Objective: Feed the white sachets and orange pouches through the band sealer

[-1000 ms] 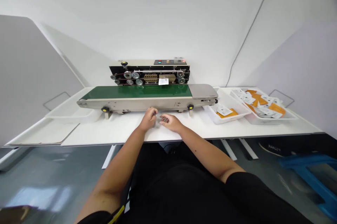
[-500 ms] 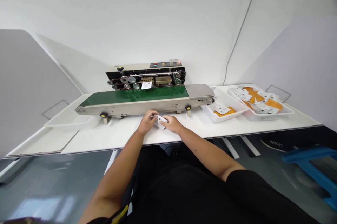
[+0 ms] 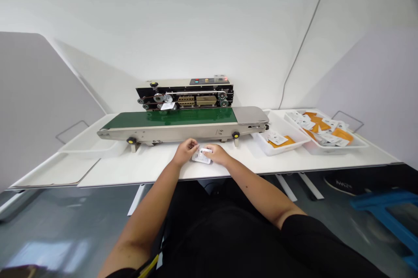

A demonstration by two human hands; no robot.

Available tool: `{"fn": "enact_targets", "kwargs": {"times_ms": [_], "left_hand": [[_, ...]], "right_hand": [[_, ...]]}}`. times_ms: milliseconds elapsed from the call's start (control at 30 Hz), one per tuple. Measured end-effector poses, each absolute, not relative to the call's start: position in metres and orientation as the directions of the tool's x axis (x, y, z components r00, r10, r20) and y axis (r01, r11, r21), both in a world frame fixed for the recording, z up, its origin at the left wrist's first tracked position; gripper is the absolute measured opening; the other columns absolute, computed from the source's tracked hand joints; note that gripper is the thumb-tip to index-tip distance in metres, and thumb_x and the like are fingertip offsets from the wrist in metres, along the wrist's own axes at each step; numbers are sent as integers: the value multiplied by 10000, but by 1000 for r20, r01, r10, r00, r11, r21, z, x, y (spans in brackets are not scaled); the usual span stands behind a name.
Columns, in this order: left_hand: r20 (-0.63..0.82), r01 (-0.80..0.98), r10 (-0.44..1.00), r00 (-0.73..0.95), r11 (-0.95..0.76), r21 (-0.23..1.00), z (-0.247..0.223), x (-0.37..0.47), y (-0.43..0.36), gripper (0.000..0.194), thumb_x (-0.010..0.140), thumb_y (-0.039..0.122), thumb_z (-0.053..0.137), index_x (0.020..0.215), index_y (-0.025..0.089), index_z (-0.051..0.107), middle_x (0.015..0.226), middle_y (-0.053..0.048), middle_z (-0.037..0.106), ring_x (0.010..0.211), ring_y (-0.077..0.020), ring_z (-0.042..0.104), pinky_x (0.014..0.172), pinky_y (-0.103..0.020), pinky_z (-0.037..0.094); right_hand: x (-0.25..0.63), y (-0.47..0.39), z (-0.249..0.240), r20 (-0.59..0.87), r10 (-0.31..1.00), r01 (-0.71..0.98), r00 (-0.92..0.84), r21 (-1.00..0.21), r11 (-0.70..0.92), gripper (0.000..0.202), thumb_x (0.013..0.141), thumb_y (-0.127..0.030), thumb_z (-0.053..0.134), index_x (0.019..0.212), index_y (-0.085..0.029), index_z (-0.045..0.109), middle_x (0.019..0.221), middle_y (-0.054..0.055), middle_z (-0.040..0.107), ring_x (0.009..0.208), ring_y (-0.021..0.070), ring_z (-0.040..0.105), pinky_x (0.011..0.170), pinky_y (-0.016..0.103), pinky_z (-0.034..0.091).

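A small white printed pouch (image 3: 201,155) is held just above the table front, on my side of the machine. My right hand (image 3: 217,154) grips its right side, thumb on top. Fingers closed, my left hand (image 3: 186,152) pinches at the pouch's upper left corner. Beyond my hands stands a band sealing machine (image 3: 196,91) with a green conveyor belt (image 3: 196,116). Another white pouch (image 3: 168,106) hangs in its rollers over the belt.
At the right, a white bin (image 3: 272,149) and a larger bin (image 3: 329,149) hold white and orange pouches. A clear bin (image 3: 94,152) stands at the belt's left end. A blue stool (image 3: 388,208) is on the floor at right.
The pouch in the machine has travelled left along the rollers. The pouch in my hands has turned flatter, and my left fingers have shifted to its upper corner.
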State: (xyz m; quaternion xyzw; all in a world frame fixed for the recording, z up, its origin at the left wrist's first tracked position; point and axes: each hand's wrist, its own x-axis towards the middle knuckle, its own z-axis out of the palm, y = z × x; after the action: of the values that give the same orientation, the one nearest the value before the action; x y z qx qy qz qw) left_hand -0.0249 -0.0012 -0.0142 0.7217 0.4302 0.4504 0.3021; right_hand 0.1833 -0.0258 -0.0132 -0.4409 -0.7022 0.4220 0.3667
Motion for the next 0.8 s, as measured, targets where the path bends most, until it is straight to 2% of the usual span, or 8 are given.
{"fn": "enact_targets", "kwargs": {"times_ms": [100, 200, 267, 333, 400, 467, 600, 800], "left_hand": [[415, 329, 882, 222, -468, 820, -11, -26, -3, 231, 888, 429, 627, 954, 209, 607, 787, -3, 649, 714, -165, 628, 652, -268, 505], [421, 323, 885, 198, -464, 825, -10, -26, -4, 236, 903, 434, 614, 968, 207, 610, 774, 1, 636, 698, -161, 613, 642, -263, 487], [424, 332, 884, 198, -468, 819, -11, -27, -3, 230, 902, 428, 617, 962, 206, 612, 797, -3, 639, 723, -164, 615, 656, -262, 484], [424, 355, 879, 217, -476, 805, -12, -27, -2, 223, 912, 422, 604, 964, 206, 615, 807, -5, 637, 733, -165, 612, 665, -261, 482], [421, 390, 874, 241, -484, 783, -13, -28, -2, 217, 921, 418, 593, 962, 207, 622, 809, -4, 636, 731, -164, 607, 666, -260, 478], [423, 423, 869, 258, -495, 759, -13, -28, -2, 214, 926, 414, 587, 954, 206, 630, 804, -3, 634, 723, -162, 600, 660, -258, 473], [431, 468, 858, 280, -514, 719, -12, -29, -3, 223, 930, 414, 579, 925, 199, 637, 775, 1, 631, 702, -158, 584, 642, -250, 458], [415, 525, 859, 299, -511, 680, -12, -28, -5, 253, 929, 444, 576, 889, 204, 646, 732, 7, 634, 659, -155, 560, 612, -242, 437]], "right_hand": [[201, -22, 9, 143, 914, 350, -380, -892, 285, 108, 771, -276, 724, 831, -188, 740, 743, 9, 723, 649, 169, 643, 554, 228, 449], [231, -7, 44, 144, 943, 191, -299, -959, 207, 145, 753, -283, 740, 845, -172, 724, 723, 12, 714, 597, 139, 623, 503, 199, 433], [254, 11, 70, 161, 979, 7, -123, -987, 163, 213, 766, -306, 727, 932, -175, 707, 663, -11, 679, 486, 98, 552, 429, 173, 378], [276, 31, 94, 216, 974, -120, 67, -967, 223, 228, 812, -313, 686, 989, -170, 688, 553, -52, 591, 402, 61, 446, 385, 148, 310], [293, 51, 111, 213, 948, -196, 236, -945, 261, 164, 831, -247, 639, 970, -163, 665, 518, -65, 553, 394, 57, 445, 386, 136, 326], [304, 68, 121, 157, 932, -221, 328, -946, 237, 92, 822, -151, 593, 900, -155, 641, 520, -50, 567, 412, 63, 488, 401, 133, 379], [303, 89, 126, 53, 930, -223, 363, -964, 142, 140, 782, -21, 534, 782, -150, 587, 488, -22, 573, 405, 83, 520, 402, 147, 441], [275, 104, 128, -17, 960, -222, 279, -974, 47, 191, 806, 22, 565, 761, -161, 533, 523, 0, 608, 454, 94, 578, 478, 175, 541]]}}
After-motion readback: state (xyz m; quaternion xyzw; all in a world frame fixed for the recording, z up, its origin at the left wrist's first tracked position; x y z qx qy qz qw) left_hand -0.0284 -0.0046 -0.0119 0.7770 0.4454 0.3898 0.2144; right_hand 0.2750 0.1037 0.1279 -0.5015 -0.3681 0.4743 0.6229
